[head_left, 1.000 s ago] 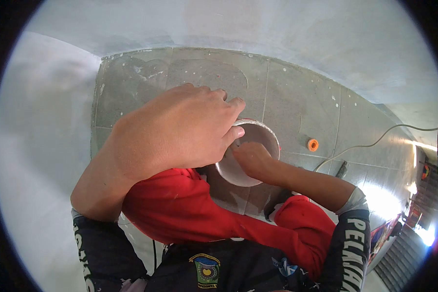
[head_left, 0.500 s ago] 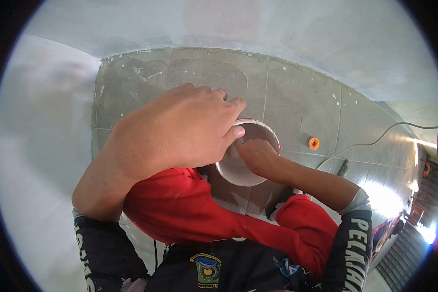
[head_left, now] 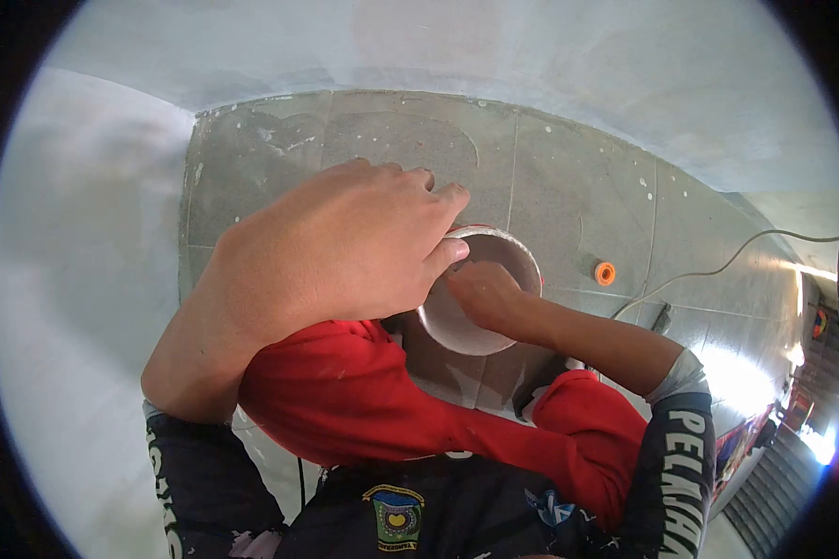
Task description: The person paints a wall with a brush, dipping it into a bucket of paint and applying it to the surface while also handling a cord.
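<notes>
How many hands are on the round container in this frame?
2. The left hand grips the round container by the left side of its rim. The right hand reaches inside it, fingers partly hidden. No other hand shows.

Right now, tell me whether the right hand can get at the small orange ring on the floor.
Probably yes. The right hand is inside the white round container; the small orange ring lies on bare tile beside it, with only the rim between. It would have to lift out first.
</notes>
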`<state>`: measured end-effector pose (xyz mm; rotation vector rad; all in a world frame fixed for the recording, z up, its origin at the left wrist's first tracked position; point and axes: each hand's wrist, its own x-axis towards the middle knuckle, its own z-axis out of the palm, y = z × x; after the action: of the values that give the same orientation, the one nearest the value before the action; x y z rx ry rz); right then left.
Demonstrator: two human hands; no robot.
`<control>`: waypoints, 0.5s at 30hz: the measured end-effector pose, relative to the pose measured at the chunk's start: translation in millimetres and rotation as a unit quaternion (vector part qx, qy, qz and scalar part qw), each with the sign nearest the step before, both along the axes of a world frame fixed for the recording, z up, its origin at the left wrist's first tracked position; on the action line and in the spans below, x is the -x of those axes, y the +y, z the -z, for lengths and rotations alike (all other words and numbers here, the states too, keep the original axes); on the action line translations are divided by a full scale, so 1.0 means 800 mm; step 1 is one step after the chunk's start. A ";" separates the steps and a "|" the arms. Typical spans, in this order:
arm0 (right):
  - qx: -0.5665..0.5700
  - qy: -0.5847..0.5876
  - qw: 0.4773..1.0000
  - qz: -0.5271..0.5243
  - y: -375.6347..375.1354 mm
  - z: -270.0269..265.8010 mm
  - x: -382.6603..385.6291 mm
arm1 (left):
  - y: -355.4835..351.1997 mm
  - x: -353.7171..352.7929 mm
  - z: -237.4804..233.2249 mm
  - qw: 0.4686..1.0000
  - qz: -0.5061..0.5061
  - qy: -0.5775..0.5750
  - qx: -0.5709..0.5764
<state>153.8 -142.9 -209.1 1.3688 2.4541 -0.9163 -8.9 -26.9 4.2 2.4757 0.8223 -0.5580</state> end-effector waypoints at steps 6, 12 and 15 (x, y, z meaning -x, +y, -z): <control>0.023 0.026 0.998 0.047 0.002 -0.009 -0.005 | 0.001 0.000 0.001 1.000 -0.007 0.001 0.001; 0.042 0.031 0.996 0.074 0.001 -0.027 -0.008 | -0.002 -0.003 0.000 1.000 -0.006 0.010 0.005; 0.020 0.044 0.997 0.064 -0.002 -0.019 -0.012 | -0.002 -0.003 0.002 1.000 0.002 0.005 -0.003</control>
<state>163.4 -144.5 -193.7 1.5189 2.4194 -1.0702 -6.8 -28.6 2.9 2.4824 0.8226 -0.5706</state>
